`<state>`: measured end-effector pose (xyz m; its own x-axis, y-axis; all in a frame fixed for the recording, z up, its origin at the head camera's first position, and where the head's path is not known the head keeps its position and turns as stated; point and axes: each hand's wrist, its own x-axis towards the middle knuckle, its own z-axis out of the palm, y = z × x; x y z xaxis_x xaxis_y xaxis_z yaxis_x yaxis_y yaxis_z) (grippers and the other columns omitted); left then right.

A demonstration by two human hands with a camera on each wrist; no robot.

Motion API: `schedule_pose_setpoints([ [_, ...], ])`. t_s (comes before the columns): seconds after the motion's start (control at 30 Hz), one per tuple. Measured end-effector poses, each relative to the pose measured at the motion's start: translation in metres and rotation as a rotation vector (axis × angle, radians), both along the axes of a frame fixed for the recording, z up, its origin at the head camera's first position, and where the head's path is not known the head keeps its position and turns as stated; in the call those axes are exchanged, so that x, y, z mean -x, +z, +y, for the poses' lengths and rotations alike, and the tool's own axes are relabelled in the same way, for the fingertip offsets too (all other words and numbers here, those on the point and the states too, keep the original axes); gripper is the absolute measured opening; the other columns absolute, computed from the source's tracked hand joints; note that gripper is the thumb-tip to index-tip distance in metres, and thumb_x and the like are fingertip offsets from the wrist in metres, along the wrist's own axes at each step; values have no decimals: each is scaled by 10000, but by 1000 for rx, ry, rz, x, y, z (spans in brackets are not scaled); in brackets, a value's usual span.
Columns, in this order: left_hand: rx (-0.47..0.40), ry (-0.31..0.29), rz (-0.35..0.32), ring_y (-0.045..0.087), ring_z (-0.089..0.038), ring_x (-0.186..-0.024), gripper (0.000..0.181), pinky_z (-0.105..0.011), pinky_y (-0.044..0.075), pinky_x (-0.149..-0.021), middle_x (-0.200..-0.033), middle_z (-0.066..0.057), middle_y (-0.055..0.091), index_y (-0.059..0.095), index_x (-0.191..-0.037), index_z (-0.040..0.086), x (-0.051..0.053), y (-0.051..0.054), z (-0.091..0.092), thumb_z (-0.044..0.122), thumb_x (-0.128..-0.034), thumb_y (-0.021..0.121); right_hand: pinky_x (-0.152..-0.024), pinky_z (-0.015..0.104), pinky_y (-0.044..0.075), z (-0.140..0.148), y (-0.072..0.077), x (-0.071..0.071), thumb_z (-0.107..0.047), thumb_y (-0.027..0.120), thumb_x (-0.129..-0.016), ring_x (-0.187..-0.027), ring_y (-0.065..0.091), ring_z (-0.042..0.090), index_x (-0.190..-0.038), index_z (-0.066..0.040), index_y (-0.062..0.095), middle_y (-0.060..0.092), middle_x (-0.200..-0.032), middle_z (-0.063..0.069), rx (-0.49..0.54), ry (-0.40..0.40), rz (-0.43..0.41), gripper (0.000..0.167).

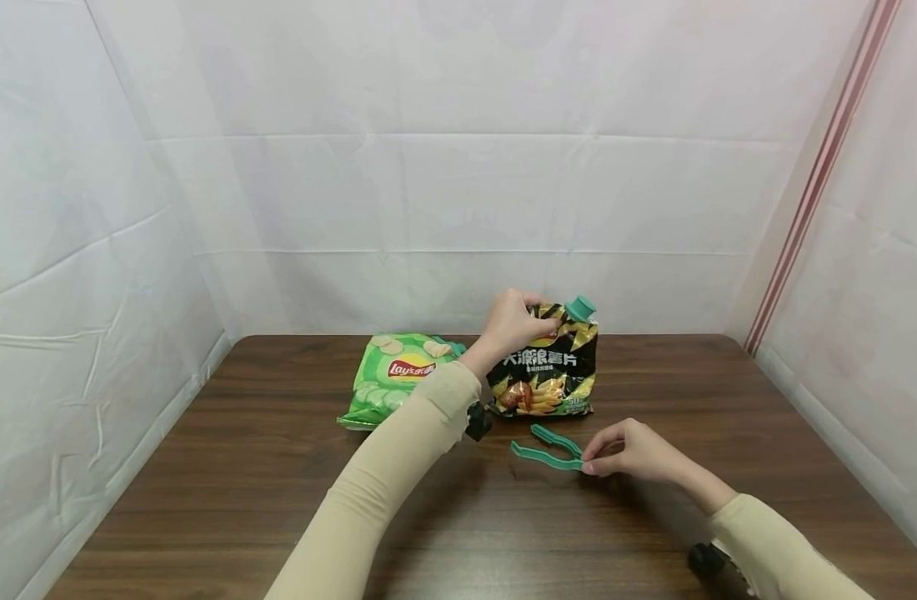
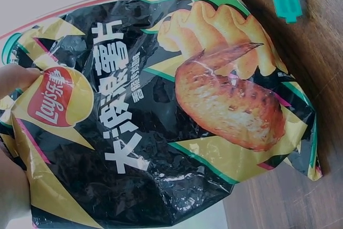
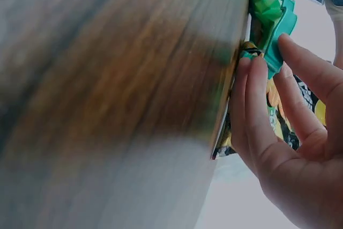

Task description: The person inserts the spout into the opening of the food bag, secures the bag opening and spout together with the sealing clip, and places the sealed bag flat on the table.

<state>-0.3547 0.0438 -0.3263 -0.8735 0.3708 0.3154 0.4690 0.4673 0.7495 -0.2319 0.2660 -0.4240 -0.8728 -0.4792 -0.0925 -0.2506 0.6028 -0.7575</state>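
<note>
A black and gold potato chip bag (image 1: pixel 541 392) stands upright on the table, a teal spout cap (image 1: pixel 581 308) at its top right corner. My left hand (image 1: pixel 514 321) grips the bag's top edge, its thumb pressing the front near the logo in the left wrist view. In front of the bag, my right hand (image 1: pixel 634 452) pinches the hinged end of a teal bag clip (image 1: pixel 544 456). The clip's two arms are spread apart and point left towards the bag. In the right wrist view the thumb and fingertips touch the clip (image 3: pixel 285 24).
A green chip bag (image 1: pixel 387 379) lies left of the black one, partly behind my left forearm; some teal plastic (image 1: pixel 453 346) shows at its upper right. White sheets (image 1: pixel 458 192) hang behind and beside the brown wooden table (image 1: pixel 226 500).
</note>
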Motion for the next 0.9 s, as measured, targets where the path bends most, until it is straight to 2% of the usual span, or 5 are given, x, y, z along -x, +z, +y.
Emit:
schedule_pose_setpoints([
  [0.13, 4, 1, 11, 242, -78, -319, 320, -216, 290, -373, -1015, -110, 726, 706, -1118, 68, -1, -1, 0, 226, -840, 722, -672, 293, 542, 6, 2, -1, -320, 730, -831, -744, 687, 162, -904, -147, 739, 726, -869, 17, 26, 3, -16, 188],
  [0.4, 2, -10, 25, 241, -78, -321, 316, -214, 291, -376, -952, -107, 737, 710, -1114, 72, 0, -1, -1, 232, -841, 719, -703, 344, 568, 25, 11, -3, -279, 731, -833, -805, 704, 245, -940, -113, 741, 729, -909, 36, 124, -47, -11, 198],
  [0.53, -18, -18, 20, 240, -84, -323, 305, -218, 300, -382, -1063, -127, 712, 712, -1107, 65, 0, -2, -2, 213, -840, 717, -701, 339, 563, 33, 16, -5, -281, 735, -828, -801, 702, 229, -944, -120, 741, 733, -908, 29, 126, -74, 25, 199],
  [0.67, -10, -11, 27, 242, -84, -321, 309, -218, 302, -384, -1062, -126, 712, 710, -1110, 68, 0, -2, -1, 219, -840, 717, -697, 316, 553, 41, 20, -8, -287, 736, -827, -805, 697, 161, -956, -114, 739, 735, -909, 32, 113, -121, 53, 216],
  [0.9, -10, -8, 29, 248, -74, -321, 314, -206, 326, -397, -1051, -134, 714, 708, -1109, 55, -2, -1, 2, 215, -839, 719, -717, 314, 551, 58, 29, -11, -325, 739, -818, -856, 700, 174, -981, -122, 737, 737, -919, 38, 96, -232, 83, 261],
])
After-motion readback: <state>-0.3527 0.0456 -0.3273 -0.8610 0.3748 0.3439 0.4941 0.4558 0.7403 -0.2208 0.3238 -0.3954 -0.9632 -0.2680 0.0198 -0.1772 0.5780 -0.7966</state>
